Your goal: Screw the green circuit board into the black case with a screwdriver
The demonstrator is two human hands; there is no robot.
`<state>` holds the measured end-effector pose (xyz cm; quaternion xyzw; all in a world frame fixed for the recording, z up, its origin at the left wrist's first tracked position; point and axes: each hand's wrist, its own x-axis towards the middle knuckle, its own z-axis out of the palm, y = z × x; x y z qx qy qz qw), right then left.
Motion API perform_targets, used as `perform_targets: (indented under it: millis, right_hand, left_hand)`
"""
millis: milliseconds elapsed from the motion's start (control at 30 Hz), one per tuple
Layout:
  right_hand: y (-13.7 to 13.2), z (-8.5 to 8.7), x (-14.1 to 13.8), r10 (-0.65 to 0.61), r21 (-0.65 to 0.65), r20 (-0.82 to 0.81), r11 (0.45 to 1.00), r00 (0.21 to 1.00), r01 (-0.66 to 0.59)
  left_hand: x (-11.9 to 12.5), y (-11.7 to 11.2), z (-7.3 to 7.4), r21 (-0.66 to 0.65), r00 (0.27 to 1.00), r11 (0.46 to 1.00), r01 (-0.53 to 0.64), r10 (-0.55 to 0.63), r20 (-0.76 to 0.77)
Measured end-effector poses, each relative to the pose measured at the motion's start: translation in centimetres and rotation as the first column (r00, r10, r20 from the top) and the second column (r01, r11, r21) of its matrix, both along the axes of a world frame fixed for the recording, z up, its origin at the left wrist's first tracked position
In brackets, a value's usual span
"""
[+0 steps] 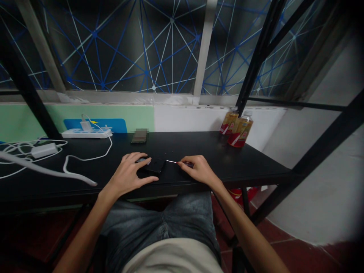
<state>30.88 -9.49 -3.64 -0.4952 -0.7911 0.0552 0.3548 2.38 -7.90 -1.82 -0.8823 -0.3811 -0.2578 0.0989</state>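
On the black desk (196, 146) lies a small flat black boxy device (156, 165); its exact kind does not show. My left hand (132, 172) steadies it from the left, thumb along the near edge and fingers over the top. In my right hand (197, 167) is a slim screwdriver (171, 162), pinched by its dark handle. The thin metal shaft points left, with its tip close to the device's right side; whether it touches, I cannot tell. A couple of tiny dark specks lie just beyond the shaft, too small to name.
Two drink bottles (240, 131) stand at the back right. A dark flat object (139, 135), partly blurred, rests near the wall. On the left are a white power strip (87, 132), a white adapter (44, 150) and loose cables. Black frame posts rise at both sides.
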Motion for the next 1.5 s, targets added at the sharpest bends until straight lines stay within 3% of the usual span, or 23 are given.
perform_targets:
  millis: [267,633,1000,1233,1500]
  right_hand:
    - [0.83,-0.87,0.46,0.006,0.091,-0.017,0.996,1.000,-0.005]
    - [0.81,-0.55,-0.35,-0.053,0.044,0.018,0.998,0.998,0.052]
    - [0.72,-0.90,0.40,-0.001,0.068,0.021,0.998,1.000,0.000]
    - [0.45,-0.47,-0.12,-0.086,0.044,0.111,0.996,0.990,0.081]
    - [0.44,-0.30,-0.15,-0.109,0.042,0.058,0.993,0.992,0.106]
  left_hand:
    - [-0.34,0.57,-0.45,-0.113,0.999,0.994,0.011,-0.005,0.053]
    - [-0.32,0.29,-0.52,-0.082,0.999,0.996,-0.018,0.021,0.029]
    - [-0.23,-0.23,-0.25,-0.074,0.999,0.997,-0.022,0.024,0.022]
    - [-0.29,-0.09,-0.40,-0.071,0.999,0.997,-0.023,0.027,0.043]
    - [-0.29,-0.21,-0.12,-0.089,1.000,0.996,-0.008,0.011,0.028]
